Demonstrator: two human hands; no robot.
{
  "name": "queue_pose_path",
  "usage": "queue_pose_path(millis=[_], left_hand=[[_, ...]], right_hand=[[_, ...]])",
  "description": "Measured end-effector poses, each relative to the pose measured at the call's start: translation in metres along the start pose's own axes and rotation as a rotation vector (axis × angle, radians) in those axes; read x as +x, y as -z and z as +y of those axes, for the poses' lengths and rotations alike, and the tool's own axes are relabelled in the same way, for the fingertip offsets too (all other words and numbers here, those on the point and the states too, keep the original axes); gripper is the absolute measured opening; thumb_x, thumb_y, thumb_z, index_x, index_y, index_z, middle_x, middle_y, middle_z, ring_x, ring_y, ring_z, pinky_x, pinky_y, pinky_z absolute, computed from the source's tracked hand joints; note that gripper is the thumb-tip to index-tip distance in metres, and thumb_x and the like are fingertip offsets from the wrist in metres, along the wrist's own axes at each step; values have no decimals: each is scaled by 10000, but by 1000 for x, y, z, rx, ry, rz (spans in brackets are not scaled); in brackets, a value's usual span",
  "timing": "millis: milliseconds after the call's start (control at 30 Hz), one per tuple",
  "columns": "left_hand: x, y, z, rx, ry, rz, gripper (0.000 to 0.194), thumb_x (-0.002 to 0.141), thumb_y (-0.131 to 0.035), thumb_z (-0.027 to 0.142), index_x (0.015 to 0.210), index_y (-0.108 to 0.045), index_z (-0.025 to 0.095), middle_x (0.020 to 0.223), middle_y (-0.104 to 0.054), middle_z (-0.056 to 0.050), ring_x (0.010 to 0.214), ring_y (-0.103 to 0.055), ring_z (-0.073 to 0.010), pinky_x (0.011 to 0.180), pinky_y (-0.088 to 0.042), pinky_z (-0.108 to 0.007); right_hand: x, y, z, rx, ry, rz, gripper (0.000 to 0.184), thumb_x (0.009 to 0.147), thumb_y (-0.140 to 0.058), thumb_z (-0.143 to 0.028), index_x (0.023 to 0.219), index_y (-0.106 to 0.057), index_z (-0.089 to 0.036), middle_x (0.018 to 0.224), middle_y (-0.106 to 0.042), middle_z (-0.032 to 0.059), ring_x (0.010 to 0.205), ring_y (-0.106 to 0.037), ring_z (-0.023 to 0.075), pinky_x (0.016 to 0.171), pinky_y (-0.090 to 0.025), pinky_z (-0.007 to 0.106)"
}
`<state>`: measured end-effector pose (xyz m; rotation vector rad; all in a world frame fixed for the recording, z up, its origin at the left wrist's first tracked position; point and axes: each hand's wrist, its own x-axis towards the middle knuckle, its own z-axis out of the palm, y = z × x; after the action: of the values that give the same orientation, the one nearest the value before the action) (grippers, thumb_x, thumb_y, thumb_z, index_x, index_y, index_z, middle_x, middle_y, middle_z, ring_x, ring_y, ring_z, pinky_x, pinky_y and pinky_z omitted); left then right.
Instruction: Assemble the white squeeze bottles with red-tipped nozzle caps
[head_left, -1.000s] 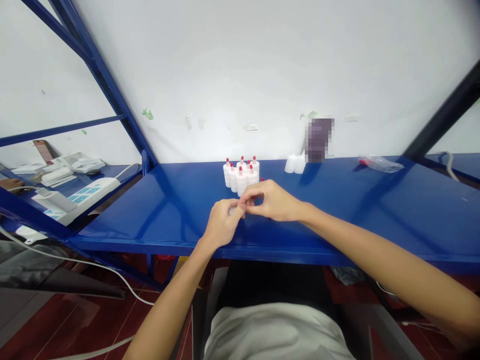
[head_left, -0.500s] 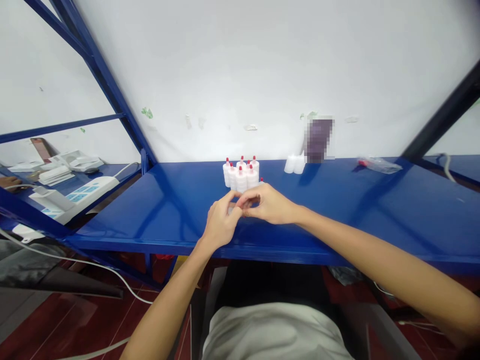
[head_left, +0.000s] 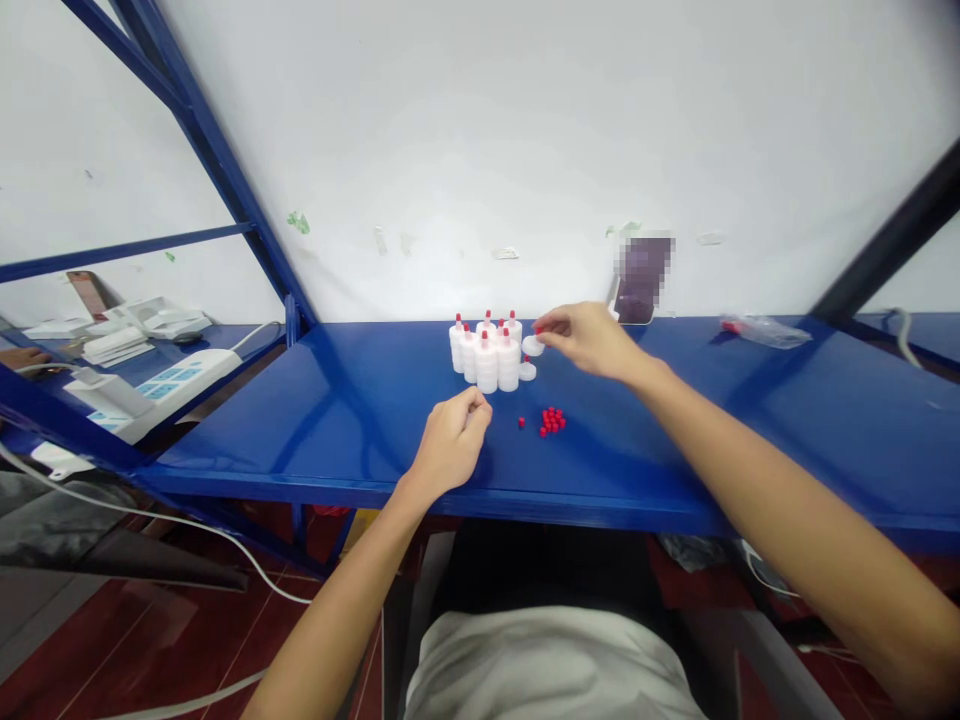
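My right hand (head_left: 589, 338) reaches out over the blue shelf (head_left: 360, 420) and pinches a small white bottle with a red tip (head_left: 534, 344), just right of a cluster of several white red-capped bottles (head_left: 486, 352). One short bottle (head_left: 528, 371) stands at the cluster's right edge. My left hand (head_left: 450, 440) rests near the shelf's front edge with its fingers curled; nothing shows in them. A small heap of red caps (head_left: 552, 421) and one stray cap (head_left: 521, 423) lie to the right of my left hand.
A blurred dark object (head_left: 642, 280) leans against the white wall. A clear plastic bag (head_left: 763, 329) lies at the back right. On the left shelf sit a power strip (head_left: 161, 388) and white boxes (head_left: 112, 345). Blue frame struts slant at both sides. A white cable hangs below.
My hands were pinched together over the shelf; now they are apart. My right hand has moved back and right with a small bottle. The red caps are now uncovered.
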<state>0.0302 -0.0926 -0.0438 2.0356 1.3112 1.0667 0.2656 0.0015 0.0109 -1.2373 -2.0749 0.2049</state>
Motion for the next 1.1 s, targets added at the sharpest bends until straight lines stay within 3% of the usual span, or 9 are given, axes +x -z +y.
queue_pose_path(millis=[167, 300, 400, 500, 633, 733, 800, 933, 1100], left_hand=[[1, 0, 1, 4, -19, -33, 281, 955, -382, 283, 817, -607, 186, 755, -609, 3, 725, -561, -157, 685, -405, -268], [2, 0, 1, 48, -32, -46, 335, 960, -372, 277, 708, -572, 181, 695, -584, 10, 690, -543, -149, 670, -374, -269], [2, 0, 2, 70, -21, -34, 428, 975, -371, 327, 589, -480, 177, 591, -517, 20, 609, -494, -132, 631, -329, -277], [1, 0, 2, 25, 13, 0, 519, 990, -339, 389, 528, -444, 178, 522, -477, 17, 551, -465, -125, 607, -311, -288], [-1, 0, 2, -97, 23, 32, 565, 988, -293, 421, 509, -469, 179, 494, -473, -2, 529, -474, -129, 592, -345, -283], [-2, -1, 0, -221, 8, -8, 521, 988, -272, 446, 635, -541, 173, 506, -477, 8, 502, -457, -124, 553, -354, -271], [-3, -3, -2, -313, -20, -19, 458, 988, -268, 460, 765, -550, 176, 517, -477, 25, 480, -438, -120, 533, -359, -264], [-3, -5, -6, -422, -47, -29, 340, 967, -316, 447, 870, -510, 185, 523, -452, 46, 450, -399, -112, 486, -340, -256], [-1, -3, -7, -495, -78, -48, 119, 872, -413, 290, 856, -473, 188, 547, -413, 61, 446, -376, -92, 456, -322, -243]], right_hand=[[3, -24, 1, -55, -5, -144, 218, 828, -639, -79, 993, -778, -108, 872, -781, 99, 783, -723, 213, 757, -557, 321], [1, -32, 4, -26, 0, -175, 238, 840, -658, -105, 1055, -759, -118, 881, -779, 92, 784, -719, 206, 773, -561, 328], [0, -31, 9, 57, -3, -145, 307, 835, -660, -110, 1133, -731, -132, 911, -777, 89, 781, -716, 198, 777, -571, 337], [-4, -23, 7, 104, 8, -61, 286, 819, -655, -134, 1092, -740, -141, 897, -768, 84, 762, -704, 195, 773, -578, 360], [-17, -17, -17, 361, 98, 90, 175, 809, -699, -241, 956, -736, -154, 902, -744, 79, 771, -686, 187, 771, -582, 367], [-32, -26, -47, 628, 226, 68, 183, 779, -758, -274, 922, -702, -173, 940, -703, 59, 758, -671, 157, 754, -589, 339], [-41, -34, -64, 690, 315, 0, 156, 790, -749, -252, 917, -689, -182, 937, -669, 42, 762, -667, 144, 745, -591, 322], [-50, -46, -78, 629, 403, -87, 116, 824, -686, -175, 937, -672, -196, 918, -656, 29, 781, -665, 137, 735, -590, 299], [-53, -49, -78, 525, 503, -38, 165, 849, -651, -132, 1000, -661, -198, 928, -668, 38, 791, -668, 138, 730, -575, 280]])
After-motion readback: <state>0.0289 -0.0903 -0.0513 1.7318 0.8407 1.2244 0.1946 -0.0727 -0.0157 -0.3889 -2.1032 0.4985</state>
